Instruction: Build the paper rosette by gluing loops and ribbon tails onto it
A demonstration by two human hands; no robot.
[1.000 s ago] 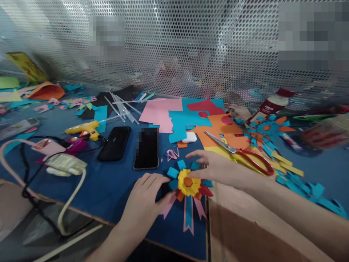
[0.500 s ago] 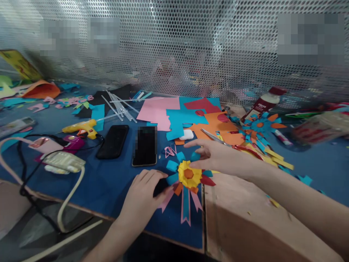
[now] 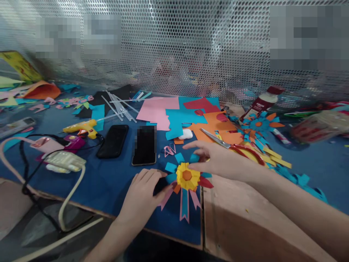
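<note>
A paper flower (image 3: 188, 176) with a yellow ruffled centre, an orange middle, blue, orange and red petals and pink-and-blue ribbon tails lies near the table's front edge. My left hand (image 3: 145, 187) is at its left side, thumb and fingertips closed about a blue petal and the top of a pink tail. Over its upper right side is my right hand (image 3: 215, 156), the index finger stretched out and the thumb apart, by the yellow centre. The other right fingers are curled and partly hidden. Red-handled scissors (image 3: 247, 151) lie beyond the right forearm, partly covered by it.
Two phones (image 3: 113, 141) lie left of the flower. Farther left are a yellow glue gun (image 3: 81, 126), a power strip (image 3: 64, 161) and cables. Coloured paper sheets (image 3: 158, 109) and glue sticks (image 3: 118, 105) lie behind. A bottle (image 3: 261, 103) and another blue flower (image 3: 259, 124) stand right.
The view has shifted slightly. Both hands keep nearly the same pose at the flower. My right forearm sits a little differently, showing more blue paper strips beyond it.
</note>
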